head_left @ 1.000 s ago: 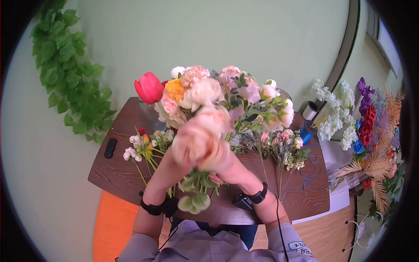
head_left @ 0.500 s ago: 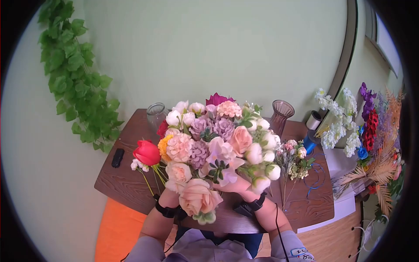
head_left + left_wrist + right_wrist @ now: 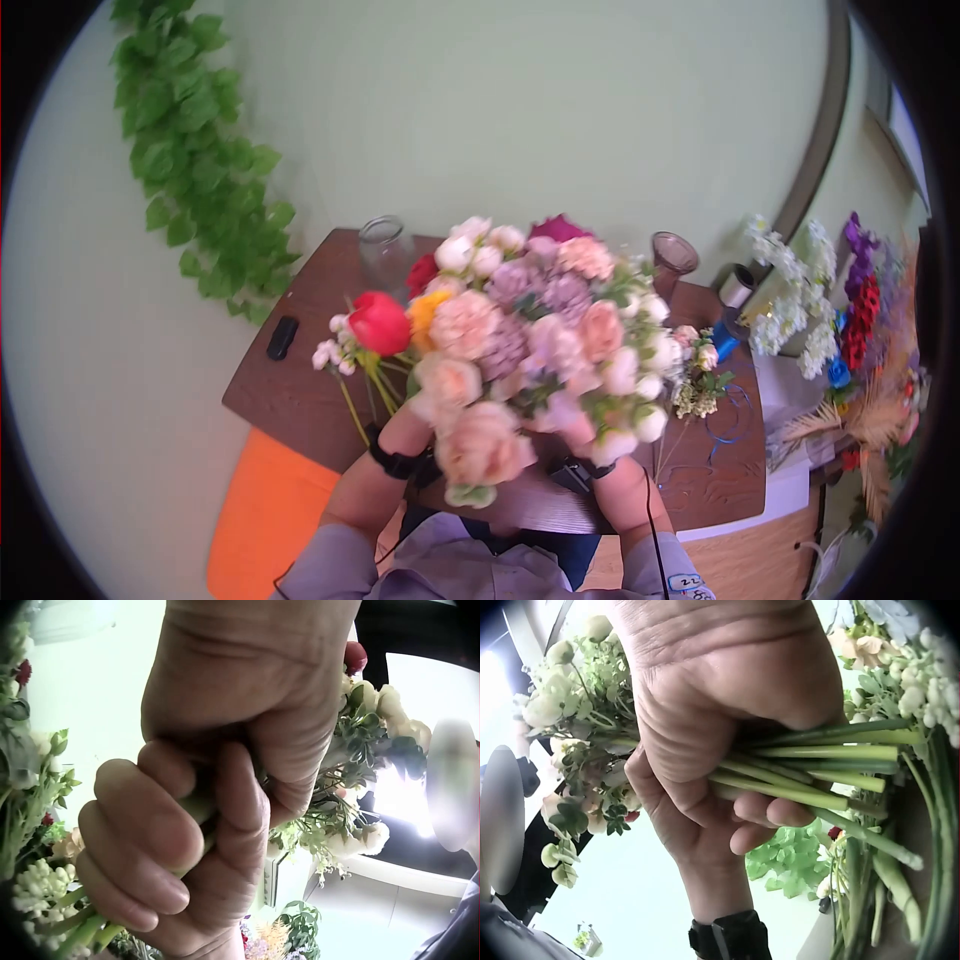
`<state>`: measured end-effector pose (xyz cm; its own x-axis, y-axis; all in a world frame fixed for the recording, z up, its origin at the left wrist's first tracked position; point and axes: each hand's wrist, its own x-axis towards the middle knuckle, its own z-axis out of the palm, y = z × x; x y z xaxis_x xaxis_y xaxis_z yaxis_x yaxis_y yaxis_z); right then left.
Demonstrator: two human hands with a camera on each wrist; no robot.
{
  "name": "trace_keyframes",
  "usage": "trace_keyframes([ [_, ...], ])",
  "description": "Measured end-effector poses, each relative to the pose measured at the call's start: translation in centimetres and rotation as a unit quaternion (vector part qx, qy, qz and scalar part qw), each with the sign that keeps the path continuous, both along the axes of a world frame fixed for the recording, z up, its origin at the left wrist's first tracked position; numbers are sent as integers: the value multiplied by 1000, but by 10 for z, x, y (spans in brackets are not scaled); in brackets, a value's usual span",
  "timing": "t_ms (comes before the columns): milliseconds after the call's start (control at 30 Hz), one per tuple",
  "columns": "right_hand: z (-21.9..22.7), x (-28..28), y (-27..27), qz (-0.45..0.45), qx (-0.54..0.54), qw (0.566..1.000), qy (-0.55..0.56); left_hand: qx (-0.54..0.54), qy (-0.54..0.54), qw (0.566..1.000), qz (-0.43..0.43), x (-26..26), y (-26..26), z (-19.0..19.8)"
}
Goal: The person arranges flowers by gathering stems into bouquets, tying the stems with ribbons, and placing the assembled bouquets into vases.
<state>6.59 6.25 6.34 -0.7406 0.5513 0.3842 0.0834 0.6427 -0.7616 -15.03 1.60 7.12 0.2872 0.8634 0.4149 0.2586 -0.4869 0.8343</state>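
Observation:
In the head view, a large mixed bouquet [image 3: 540,335] of pink, lilac, white and yellow artificial flowers faces up over the table's front. A red tulip [image 3: 380,323] sticks out at its left side. Its blooms cover most of both hands. My left hand [image 3: 255,697] wraps around the stems close under the flower heads, pressed against the other hand. My right hand [image 3: 735,712] grips the bundle of green stems [image 3: 825,754], whose cut ends poke out past the palm at uneven lengths. Both hands overlap on the same bundle.
On the brown wooden table [image 3: 300,385] stand a clear glass vase [image 3: 385,255] and a tinted glass vase [image 3: 674,256]. Loose flower stems [image 3: 335,352] lie left, small sprays [image 3: 697,395] right. Spools [image 3: 737,285], blue wire [image 3: 735,415] and a black object [image 3: 283,338] are near the edges.
The bouquet, first leaning toward the wall with a blurred rose over the hands, has turned its blooms up toward the head camera. Since then it has shifted slightly right in view.

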Motion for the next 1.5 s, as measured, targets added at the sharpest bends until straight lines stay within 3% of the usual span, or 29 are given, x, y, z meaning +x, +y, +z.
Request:
trace_keyframes([
  [133, 18, -11, -12, 30, -27, 999, -21, -31, -14, 997, 67, 15, -19, -3],
  [167, -15, -13, 17, 60, 67, 991, -103, -36, -16, 996, 77, 19, -18, -1],
  [233, -52, -22, 33, -9, -36, 997, -71, -46, -16, 995, 87, 24, -17, 4],
  [267, -63, -28, 33, -43, -24, 998, 24, 46, -73, 977, 193, 28, -39, 9],
  [300, 12, -31, 7, -101, -288, 949, -79, 96, -122, 958, 242, 35, -53, 30],
  [333, 12, -31, 12, -98, -344, 931, -67, 55, -35, 952, 299, 26, -70, 30],
  [367, 7, -29, 18, -95, -399, 910, -55, 13, 54, 935, 351, 11, -92, 27],
  [400, -25, -22, 27, -47, -362, 927, 89, -23, 119, 895, 429, -1, -107, 23],
  [433, -17, -24, 21, -56, -376, 907, 183, -59, 183, 844, 501, -12, -121, 20],
  [500, 2, -26, 20, -39, -341, 928, 145, -128, 211, 773, 584, -46, -142, 2],
  [533, 7, -28, 22, -38, -344, 927, 144, -131, 213, 772, 584, -61, -150, -12],
  [600, 15, -30, 29, -150, -504, 851, -12, -224, 158, 787, 552, -86, -157, -40],
  [633, 8, -31, 30, -148, -502, 852, -12, -223, 156, 786, 555, -89, -153, -46],
  [667, -3, -32, 32, -112, -309, 943, 49, -239, 138, 797, 537, -91, -148, -50],
  [700, -11, -31, 33, -70, -100, 987, 108, -256, 119, 807, 518, -91, -143, -54],
  [733, 6, -30, 21, -119, -224, 965, 59, -256, 116, 807, 519, -91, -136, -54],
  [767, 4, -27, 23, -120, -222, 966, 59, -268, 135, 800, 519, -91, -126, -52],
  [833, -6, -19, 27, 47, -302, 947, 96, -277, 155, 794, 517, -98, -113, -64],
  [867, -13, -23, 28, -71, -346, 933, 65, -261, 76, 825, 496, -105, -105, -78],
  [900, -13, -22, 32, -74, -344, 934, 69, -242, -3, 849, 469, -111, -99, -91],
  [933, -13, -21, 35, -59, -335, 940, 36, -240, -1, 851, 466, -110, -96, -91],
  [1000, -12, -21, 36, -46, -326, 944, 5, -124, -23, 876, 465, -108, -92, -92],
  [1100, -4, -30, 22, -46, -321, 938, 120, -131, -65, 885, 443, -87, -94, -49],
  [1133, -4, -27, 20, 31, -224, 953, 201, -129, -63, 886, 441, -78, -94, -35],
  [1167, 7, -27, 15, 30, -222, 953, 204, -126, -74, 889, 434, -71, -93, -22],
  [1233, 30, -29, 3, -83, -358, 919, 142, -118, -82, 894, 424, -68, -88, -13],
  [1267, 25, -24, 10, -38, -385, 915, 116, -102, -74, 901, 415, -68, -85, -12],
  [1433, 32, -35, 0, -73, -370, 902, 208, -75, -55, 917, 387, -66, -78, -2],
  [1500, 38, -32, -2, -39, -305, 927, 215, -137, -96, 919, 356, -61, -81, 9],
])
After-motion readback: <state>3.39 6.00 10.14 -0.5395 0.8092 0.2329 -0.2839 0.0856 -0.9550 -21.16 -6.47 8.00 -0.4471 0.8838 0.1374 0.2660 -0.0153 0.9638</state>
